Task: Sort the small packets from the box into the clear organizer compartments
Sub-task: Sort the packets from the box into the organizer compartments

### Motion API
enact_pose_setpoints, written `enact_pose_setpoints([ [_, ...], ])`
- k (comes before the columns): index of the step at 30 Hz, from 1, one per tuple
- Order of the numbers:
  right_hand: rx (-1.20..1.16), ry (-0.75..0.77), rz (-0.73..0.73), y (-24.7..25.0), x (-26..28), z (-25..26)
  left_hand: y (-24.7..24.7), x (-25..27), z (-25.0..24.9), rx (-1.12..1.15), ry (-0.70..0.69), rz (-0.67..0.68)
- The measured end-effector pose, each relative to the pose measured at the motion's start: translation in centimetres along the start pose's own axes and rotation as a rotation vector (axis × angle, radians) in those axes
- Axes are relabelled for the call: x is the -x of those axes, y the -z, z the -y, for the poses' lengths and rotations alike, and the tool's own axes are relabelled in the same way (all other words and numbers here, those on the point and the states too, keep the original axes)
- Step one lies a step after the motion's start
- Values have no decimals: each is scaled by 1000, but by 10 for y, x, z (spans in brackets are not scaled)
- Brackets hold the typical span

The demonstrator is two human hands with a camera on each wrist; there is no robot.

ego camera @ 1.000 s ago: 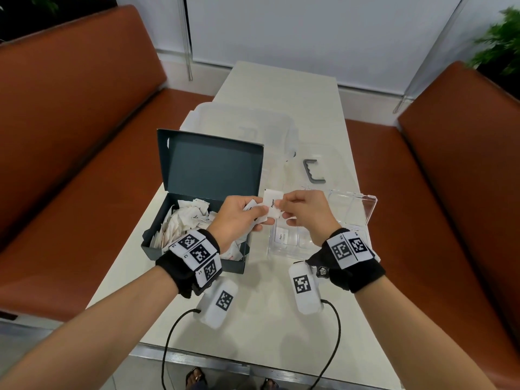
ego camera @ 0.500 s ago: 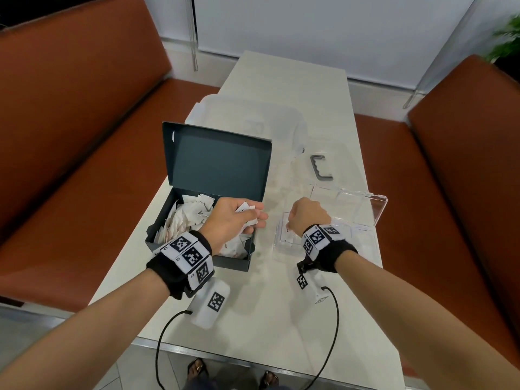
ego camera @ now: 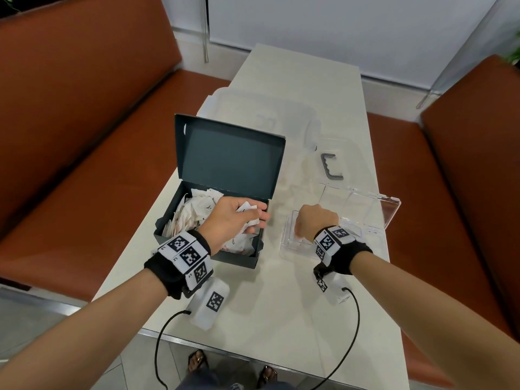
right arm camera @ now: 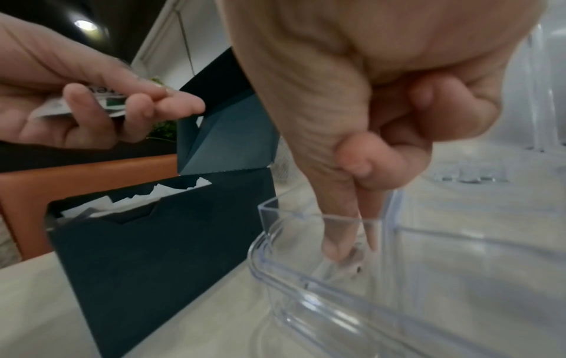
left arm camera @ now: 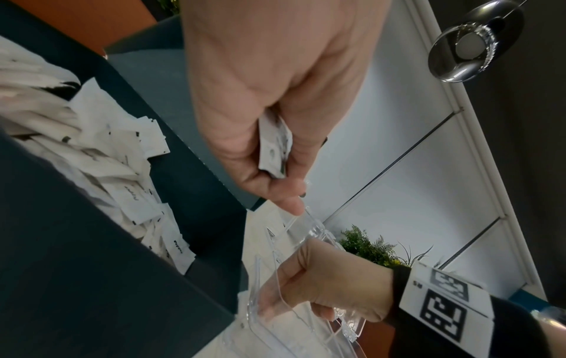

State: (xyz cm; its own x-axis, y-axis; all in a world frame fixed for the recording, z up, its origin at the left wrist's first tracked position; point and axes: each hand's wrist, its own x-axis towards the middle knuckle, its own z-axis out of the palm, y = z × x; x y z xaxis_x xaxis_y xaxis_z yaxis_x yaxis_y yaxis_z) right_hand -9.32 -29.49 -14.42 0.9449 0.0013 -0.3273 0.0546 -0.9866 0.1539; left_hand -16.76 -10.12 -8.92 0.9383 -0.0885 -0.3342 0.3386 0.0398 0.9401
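White packets (ego camera: pixel 247 218) sit clamped in left-hand fingers (ego camera: pixel 260 215); right-hand fingers (right arm camera: pixel 340 232), together, reach into the organizer (right arm camera: pixel 306 285).

We see a matt dark teal cardboard box (ego camera: pixel 222 175) filled with white paper packets (ego camera: pixel 194 212), printed in black. Beside it our clear organizer (ego camera: pixel 363 218) is hard, glossy plastic, smooth and see-through. The table (ego camera: pixel 281 299) looks a smooth, pale, faintly sheened laminate. The benches (ego camera: pixel 92 142) wear smooth rust-brown leather-like upholstery. Black cloth wristbands (ego camera: pixel 168 274) carry white printed tags.
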Motion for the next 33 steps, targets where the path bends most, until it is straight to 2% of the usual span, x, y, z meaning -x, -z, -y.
enact_pose_setpoints([
  [4,148,114,-67,5,5,-3,-1,1,0,-4,11,10],
  [8,244,200,-1,8,8,-6,-1,0,0,1,17,14],
  [12,259,244,1,4,7,-6,-2,0,-2,-8,19,13],
  [18,315,291,-89,-4,6,-3,-5,0,-3,-29,19,8],
  [24,253,284,-129,-3,7,-7,-8,0,-1,-41,16,10],
  [29,117,290,-74,9,10,-12,-10,0,-1,12,50,11],
  [31,36,242,-121,22,15,-18,-11,-2,-3,93,93,10],
  [33,-97,169,-227,39,22,-27,-10,-4,-6,198,145,7],
])
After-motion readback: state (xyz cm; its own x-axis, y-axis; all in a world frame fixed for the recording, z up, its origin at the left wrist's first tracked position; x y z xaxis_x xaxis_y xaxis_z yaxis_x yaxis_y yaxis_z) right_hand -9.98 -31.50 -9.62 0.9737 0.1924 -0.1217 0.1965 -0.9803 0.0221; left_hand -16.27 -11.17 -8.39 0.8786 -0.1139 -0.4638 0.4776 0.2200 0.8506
